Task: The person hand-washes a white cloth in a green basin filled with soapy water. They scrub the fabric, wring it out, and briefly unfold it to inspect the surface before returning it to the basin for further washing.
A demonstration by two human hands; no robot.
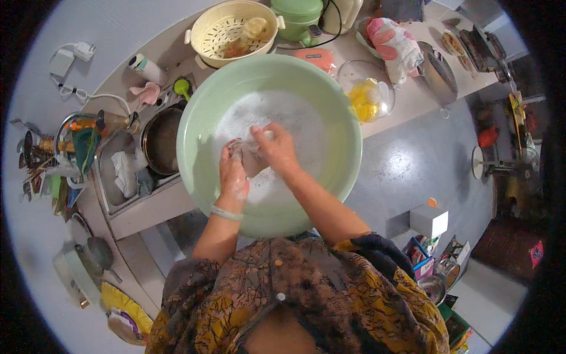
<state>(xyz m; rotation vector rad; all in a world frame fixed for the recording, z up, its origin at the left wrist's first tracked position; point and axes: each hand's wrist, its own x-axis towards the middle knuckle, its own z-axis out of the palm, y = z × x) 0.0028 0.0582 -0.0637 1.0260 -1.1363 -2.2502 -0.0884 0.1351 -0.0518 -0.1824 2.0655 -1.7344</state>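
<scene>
A large pale green plastic basin [340,146] stands before me, with sudsy water [292,110] inside. Over the water my left hand [233,172] grips a wet, greyish cloth [254,163], and a pale bangle [227,213] circles that wrist. My right hand [278,150] pinches the upper part of the same cloth, close beside the left fingers. A small whitish piece [269,135] shows at the right fingers; whether it is soap or folded cloth I cannot tell. Part of the cloth is hidden by the hands.
Left of the basin, a metal sink [106,177] holds a round pot [161,141] and white cloth [124,173]. Behind stand a cream colander [234,9] and a green appliance [297,17]. A bottle of yellow liquid [365,104] lies right of the rim, near a floral cloth [393,48].
</scene>
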